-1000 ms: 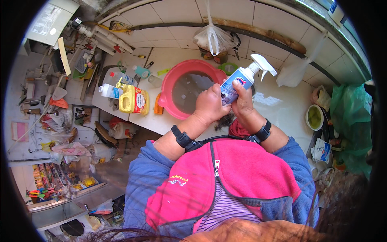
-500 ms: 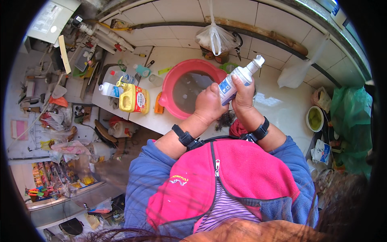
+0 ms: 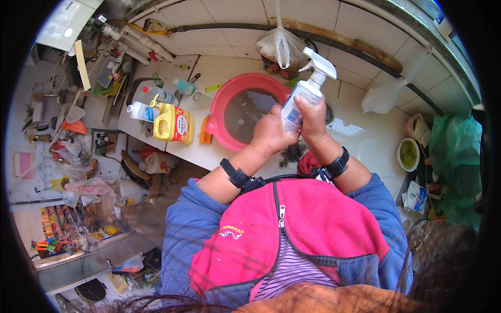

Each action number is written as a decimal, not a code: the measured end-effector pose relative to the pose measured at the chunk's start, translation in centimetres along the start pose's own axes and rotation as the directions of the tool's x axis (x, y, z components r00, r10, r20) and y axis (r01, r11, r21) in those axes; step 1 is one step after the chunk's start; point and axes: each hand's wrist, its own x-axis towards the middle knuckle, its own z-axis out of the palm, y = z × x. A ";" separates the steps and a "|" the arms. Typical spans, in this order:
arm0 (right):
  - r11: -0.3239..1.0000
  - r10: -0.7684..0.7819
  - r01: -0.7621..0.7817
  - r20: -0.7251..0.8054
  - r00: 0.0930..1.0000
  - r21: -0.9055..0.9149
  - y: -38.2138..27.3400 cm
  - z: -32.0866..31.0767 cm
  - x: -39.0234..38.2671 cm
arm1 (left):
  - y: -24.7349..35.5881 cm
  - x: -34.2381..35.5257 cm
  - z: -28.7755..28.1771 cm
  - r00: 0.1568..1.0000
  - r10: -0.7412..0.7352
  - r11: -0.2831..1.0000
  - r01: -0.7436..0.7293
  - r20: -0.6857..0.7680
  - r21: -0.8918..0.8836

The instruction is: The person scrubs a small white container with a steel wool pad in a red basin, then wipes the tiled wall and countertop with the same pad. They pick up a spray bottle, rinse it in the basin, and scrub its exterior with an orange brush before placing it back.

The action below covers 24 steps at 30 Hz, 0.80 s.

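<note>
My left hand (image 3: 271, 130) is closed around the lower part of a white spray bottle (image 3: 312, 91), and my right hand (image 3: 315, 117) grips its side with the thumb across the label. The white trigger head (image 3: 321, 65) is upright, tilted to the right, with the trigger toward the left. Behind my hands sits a pink basin (image 3: 224, 94) of murky water on a white tiled counter (image 3: 357, 135). Left of it stand an orange object (image 3: 205, 135), a yellow pump jug (image 3: 164, 125) and a white bottle (image 3: 141, 112). A dark clump (image 3: 292, 154) lies below my hands, partly hidden.
Plastic bags (image 3: 276, 44) hang along the tiled back wall, below a black pipe (image 3: 360, 51). A bowl with green contents (image 3: 408, 154) and green plastic (image 3: 451, 161) are at the right. White pipes (image 3: 135, 44) and cluttered tools and bags (image 3: 78, 146) fill the left side.
The bottle has rotated in my hands: its trigger, toward the right a second ago, now faces left, and the head stands higher and more upright. Both hands still hold it.
</note>
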 end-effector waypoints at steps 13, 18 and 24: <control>0.932 0.217 -0.276 0.246 0.944 0.235 -0.7 -0.2 -0.5 | -2.6 -0.7 -0.2 0.918 0.188 0.735 0.103 0.348 -0.670; 0.998 -0.013 0.003 -0.172 0.985 -0.060 -0.1 0.8 -0.5 | -1.3 -1.3 -0.7 0.998 0.018 1.000 -0.017 0.068 -0.009; 0.891 0.200 -0.307 0.317 0.927 0.334 -1.1 -1.2 0.5 | -3.6 -1.3 -0.6 0.919 0.228 0.818 -0.001 0.323 -0.576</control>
